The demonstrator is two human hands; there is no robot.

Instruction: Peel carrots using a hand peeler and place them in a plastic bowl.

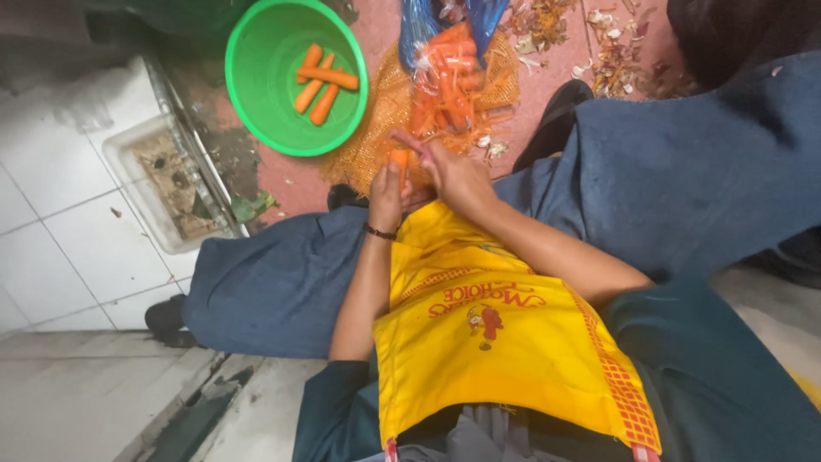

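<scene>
Orange carrot (pixel 399 164) pinched between my left hand (pixel 386 198) and right hand (pixel 453 175); four lie in the green basin (pixel 256 103) (bagged carrots (pixel 445 81) remain, apparently unpeeled).

Yellow apron (pixel 505 342), dark wristband (pixel 379 232)

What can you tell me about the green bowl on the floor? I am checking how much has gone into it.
The green bowl is round, deep and looks like smooth plastic with a rolled rim. It stands upright on the reddish floor, left of the orange mesh sack and beside a metal drain edge. Inside lie four carrots, loosely crossed near the middle; most of the bottom is bare. No hand touches it: both the left hand and the right hand are at a carrot nearer the lap.
</scene>
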